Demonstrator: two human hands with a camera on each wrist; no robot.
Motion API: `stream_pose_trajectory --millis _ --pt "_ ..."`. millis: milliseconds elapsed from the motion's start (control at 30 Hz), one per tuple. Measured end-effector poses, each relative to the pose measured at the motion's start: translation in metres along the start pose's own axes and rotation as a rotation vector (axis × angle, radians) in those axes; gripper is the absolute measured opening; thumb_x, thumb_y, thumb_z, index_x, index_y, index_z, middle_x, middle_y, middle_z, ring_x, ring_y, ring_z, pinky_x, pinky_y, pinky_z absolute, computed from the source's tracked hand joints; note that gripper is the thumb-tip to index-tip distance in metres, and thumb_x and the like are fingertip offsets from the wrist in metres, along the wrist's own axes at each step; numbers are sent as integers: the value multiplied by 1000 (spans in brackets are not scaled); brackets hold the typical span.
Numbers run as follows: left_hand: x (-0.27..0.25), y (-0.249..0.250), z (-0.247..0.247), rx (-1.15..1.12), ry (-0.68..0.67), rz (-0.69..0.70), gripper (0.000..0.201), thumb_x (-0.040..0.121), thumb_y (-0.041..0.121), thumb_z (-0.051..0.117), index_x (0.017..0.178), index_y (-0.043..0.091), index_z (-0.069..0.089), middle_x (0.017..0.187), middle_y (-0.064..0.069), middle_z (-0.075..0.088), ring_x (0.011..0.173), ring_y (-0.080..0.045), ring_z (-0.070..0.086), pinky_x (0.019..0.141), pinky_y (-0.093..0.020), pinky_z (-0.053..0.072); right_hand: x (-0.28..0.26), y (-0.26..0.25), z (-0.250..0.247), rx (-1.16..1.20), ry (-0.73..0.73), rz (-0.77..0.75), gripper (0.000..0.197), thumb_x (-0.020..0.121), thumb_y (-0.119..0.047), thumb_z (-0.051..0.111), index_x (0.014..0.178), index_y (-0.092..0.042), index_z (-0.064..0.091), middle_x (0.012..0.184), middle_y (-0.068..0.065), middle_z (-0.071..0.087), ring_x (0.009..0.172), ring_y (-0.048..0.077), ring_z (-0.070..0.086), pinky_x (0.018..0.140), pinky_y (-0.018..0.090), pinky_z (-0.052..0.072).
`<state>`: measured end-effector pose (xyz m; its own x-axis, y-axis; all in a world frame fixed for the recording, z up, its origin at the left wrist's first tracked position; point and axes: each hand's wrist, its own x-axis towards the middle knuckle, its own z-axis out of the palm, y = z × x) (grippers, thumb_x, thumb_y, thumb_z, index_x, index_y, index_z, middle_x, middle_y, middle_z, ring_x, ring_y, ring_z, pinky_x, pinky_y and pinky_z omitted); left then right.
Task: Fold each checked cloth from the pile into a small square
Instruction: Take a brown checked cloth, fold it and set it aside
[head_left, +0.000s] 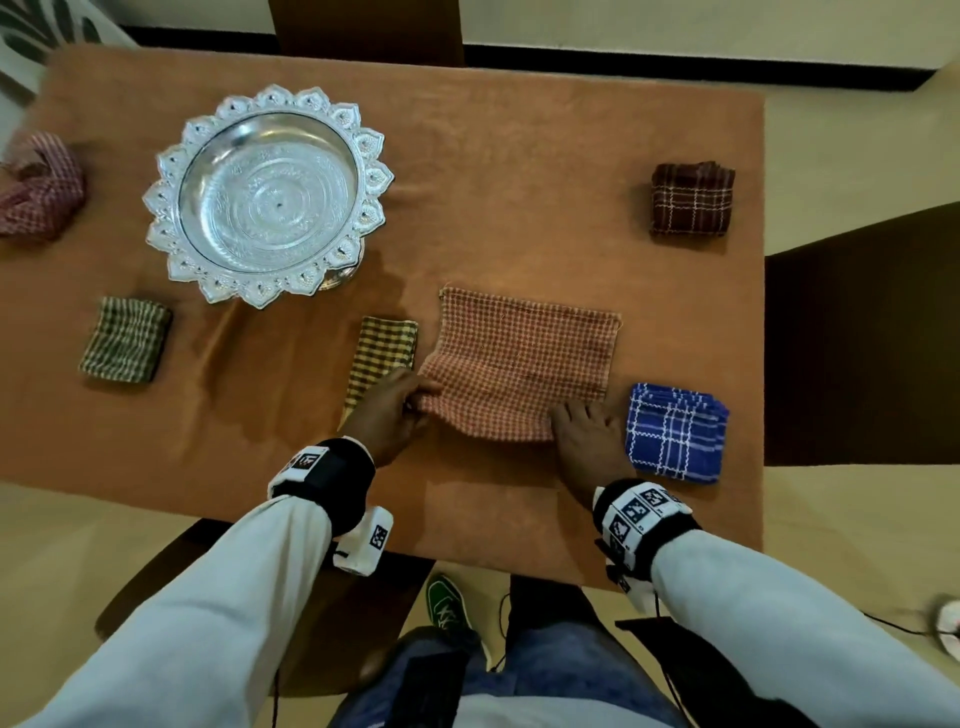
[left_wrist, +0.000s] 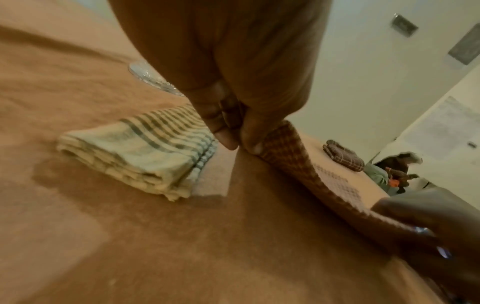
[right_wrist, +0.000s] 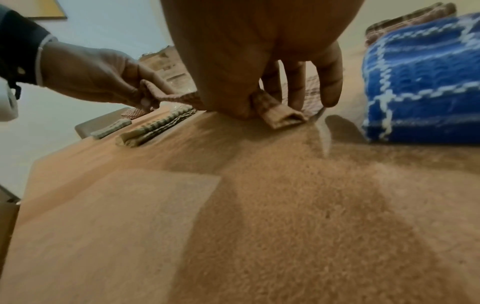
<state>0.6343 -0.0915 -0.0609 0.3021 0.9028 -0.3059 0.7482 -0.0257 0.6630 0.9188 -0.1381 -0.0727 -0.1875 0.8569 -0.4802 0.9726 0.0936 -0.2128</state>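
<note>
An orange-red checked cloth (head_left: 524, 358) lies folded in a flat rectangle on the table's near middle. My left hand (head_left: 402, 408) pinches its near-left corner between thumb and fingertip and lifts it a little; the left wrist view shows this pinch (left_wrist: 240, 145) on the cloth (left_wrist: 298, 162). My right hand (head_left: 587, 434) is on the near-right corner. In the right wrist view its thumb tucks under the cloth's folded edge (right_wrist: 281, 117) while the fingers (right_wrist: 330, 82) lie on top. A crumpled red checked cloth (head_left: 36, 187) sits at the far left edge.
Folded cloths lie around: yellow-brown (head_left: 382, 358) beside my left hand, blue (head_left: 675, 431) just right of my right hand, green (head_left: 127, 340) at left, dark brown (head_left: 693, 200) at back right. A silver scalloped tray (head_left: 171, 208) stands at back left on the orange-covered table (head_left: 519, 156).
</note>
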Motion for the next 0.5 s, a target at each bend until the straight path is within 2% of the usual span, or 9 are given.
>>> stream_pose_trajectory --millis 33,133,200,267,333,367,433,500 --pt "-2 -3 -3 26 -1 -2 41 80 -3 69 115 19 67 109 5 54 94 -13 54 84 -25 46 -3 3 0 28 14 12 30 88 -6 46 118 -12 48 127 12 50 121 35 45 98 57 40" --pt "-7 -13 -8 63 -5 7 30 83 3 67 103 25 65 101 7 55 87 -15 56 75 -34 50 -11 17 -2 110 53 -50 35 83 5 49 112 -9 61 120 11 58 114 33 54 93 45 47" --pt "-12 -17 -11 106 -5 41 24 87 10 66 97 31 62 98 9 54 85 -13 55 73 -33 47 -16 26 -13 164 63 -102 43 79 6 49 112 -16 67 113 8 65 105 30 61 85 40 52" --pt "-15 -17 -15 95 12 47 10 91 18 66 99 23 66 105 7 50 93 -13 52 81 -29 45 -18 32 -29 234 74 -92 38 83 2 51 109 -19 69 103 6 70 92 29 66 74 39 53" --pt "-13 -15 -20 65 40 68 10 92 16 65 101 12 68 112 3 48 104 -15 51 89 -28 42 -14 41 -45 376 131 -39 22 88 -4 55 100 -18 66 91 4 70 82 26 64 68 37 50" --pt "-10 -10 -21 58 71 66 9 92 15 65 100 10 68 113 1 50 104 -17 52 89 -28 42 -9 45 -52 445 162 -7 15 89 -6 58 92 -20 63 86 1 67 79 22 61 67 34 47" --pt "3 1 -24 41 144 7 3 91 16 66 90 13 65 99 -3 58 92 -20 56 77 -28 40 9 53 -62 503 199 57 16 88 -9 63 85 -25 61 81 -1 65 76 19 60 67 31 46" --pt "26 9 -26 21 207 -108 9 91 19 67 84 16 63 85 -5 64 79 -20 57 66 -26 34 32 58 -66 521 182 139 14 88 -11 64 83 -24 65 80 1 69 75 21 64 71 35 53"
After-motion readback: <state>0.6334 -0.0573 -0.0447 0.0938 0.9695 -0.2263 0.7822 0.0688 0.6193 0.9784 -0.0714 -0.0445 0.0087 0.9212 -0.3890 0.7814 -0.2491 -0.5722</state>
